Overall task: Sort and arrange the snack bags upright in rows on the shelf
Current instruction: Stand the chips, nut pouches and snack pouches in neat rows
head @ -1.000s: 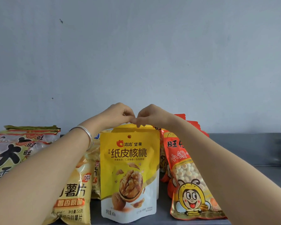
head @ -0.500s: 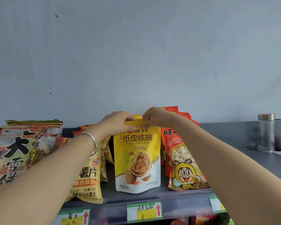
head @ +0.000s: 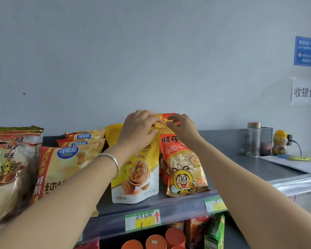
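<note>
Grey shelf (head: pixel 178 202) below a bare wall, centre frame: left hand (head: pixel 139 129) and right hand (head: pixel 182 127) pinching the top edges of the red-orange bags (head: pixel 166 119) behind the yellow walnut bag (head: pixel 136 177), probably straightening that row upright.

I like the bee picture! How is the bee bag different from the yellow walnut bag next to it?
The bee bag is red-orange with a cartoon bee and a clear window showing small round puffs; the walnut bag is yellow and white with a walnut picture. The bee bag leans back; the walnut bag stands almost straight. The walnut bag looks wider. Both stand side by side at the front of the shelf.
</note>
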Motion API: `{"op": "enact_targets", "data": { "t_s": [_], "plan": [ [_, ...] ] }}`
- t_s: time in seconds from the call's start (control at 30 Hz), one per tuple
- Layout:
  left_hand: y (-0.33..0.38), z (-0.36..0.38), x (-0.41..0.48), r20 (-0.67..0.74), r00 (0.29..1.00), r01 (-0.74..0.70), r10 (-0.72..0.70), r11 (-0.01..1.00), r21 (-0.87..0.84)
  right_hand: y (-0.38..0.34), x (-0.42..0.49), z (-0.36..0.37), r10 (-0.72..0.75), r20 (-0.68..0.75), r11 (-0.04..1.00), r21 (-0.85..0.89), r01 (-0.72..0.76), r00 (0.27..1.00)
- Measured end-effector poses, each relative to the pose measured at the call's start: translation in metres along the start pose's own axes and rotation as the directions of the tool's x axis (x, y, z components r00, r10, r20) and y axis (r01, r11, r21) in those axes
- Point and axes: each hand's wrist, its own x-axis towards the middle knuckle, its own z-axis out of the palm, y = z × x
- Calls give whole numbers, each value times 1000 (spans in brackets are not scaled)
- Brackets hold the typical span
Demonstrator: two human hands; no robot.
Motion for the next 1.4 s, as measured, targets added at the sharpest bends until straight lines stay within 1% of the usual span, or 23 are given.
{"op": "enact_targets", "data": {
  "t_s": [0.07, 0.1, 0.2, 0.3, 0.33, 0.4, 0.47, 0.5, 0.6, 0.7, 0.73, 0.77, 0.8, 0.83, 0.87, 0.9, 0.93, 1.0, 1.07, 1.13, 1.23, 1.33, 1.4],
  "plan": [
    [20, 14, -1, 32, 999, 6, -2, 991, -137, 17, -6, -7, 72, -13, 997, 11, -72, 997],
    [30, 23, -3, 62, 998, 34, -21, 976, -215, 27, -10, -9, 106, -15, 994, 10, -106, 994],
    [59, 56, -10, 168, 979, 175, -113, 891, -419, 60, -18, -14, 216, -41, 975, -35, -217, 976],
    [80, 97, -19, 214, 949, 311, -232, 805, -505, 93, -25, -10, 303, -33, 944, -128, -305, 952],
    [85, 111, -22, 227, 933, 357, -279, 790, -498, 102, -27, -7, 330, -17, 932, -152, -328, 944],
    [93, 137, -29, 258, 889, 456, -378, 778, -432, 119, -28, -1, 382, 40, 912, -176, -369, 923],
    [96, 156, -34, 245, 850, 526, -466, 776, -348, 133, -26, 5, 423, 98, 901, -153, -406, 901],
    [96, 162, -35, 239, 831, 555, -502, 769, -317, 137, -23, 6, 442, 130, 896, -113, -429, 888],
    [96, 171, -34, 228, 783, 622, -579, 740, -258, 152, -14, 10, 480, 254, 847, 113, -519, 839],
    [98, 173, -30, 141, 759, 651, -636, 740, -165, 162, -10, 13, 478, 379, 761, 271, -589, 792],
    [97, 175, -30, 128, 728, 686, -674, 718, -118, 166, -10, 15, 467, 424, 735, 301, -607, 776],
    [95, 177, -29, 142, 678, 734, -721, 676, -73, 168, -11, 17, 454, 456, 717, 324, -618, 766],
    [94, 179, -28, 188, 605, 794, -773, 602, -80, 170, -11, 19, 438, 474, 700, 353, -621, 764],
    [92, 180, -27, 263, 524, 851, -810, 504, -144, 172, -11, 21, 428, 486, 684, 378, -624, 762],
    [91, 183, -27, 334, 458, 887, -824, 397, -236, 174, -11, 22, 417, 493, 671, 399, -625, 764],
    [91, 185, -26, 381, 423, 897, -822, 322, -302, 175, -10, 23, 409, 496, 664, 414, -623, 766],
    [92, 186, -25, 400, 410, 900, -820, 294, -321, 177, -9, 25, 404, 492, 655, 433, -619, 771],
    [96, 189, -21, 388, 410, 899, -825, 295, -324, 181, -7, 26, 394, 482, 645, 461, -609, 782],
    [101, 193, -18, 350, 434, 882, -830, 312, -352, 185, -3, 24, 383, 485, 654, 460, -601, 787],
    [109, 199, -17, 302, 469, 862, -830, 356, -360, 190, 3, 24, 377, 468, 658, 472, -587, 799],
    [117, 207, -16, 259, 494, 861, -830, 425, -280, 198, 5, 29, 374, 474, 617, 515, -595, 798],
    [112, 211, -16, 282, 500, 860, -819, 431, -272, 201, 3, 32, 362, 497, 594, 529, -606, 789],
    [108, 211, -16, 297, 493, 861, -818, 408, -304, 200, 4, 30, 358, 467, 622, 527, -579, 809]
  ]
}}
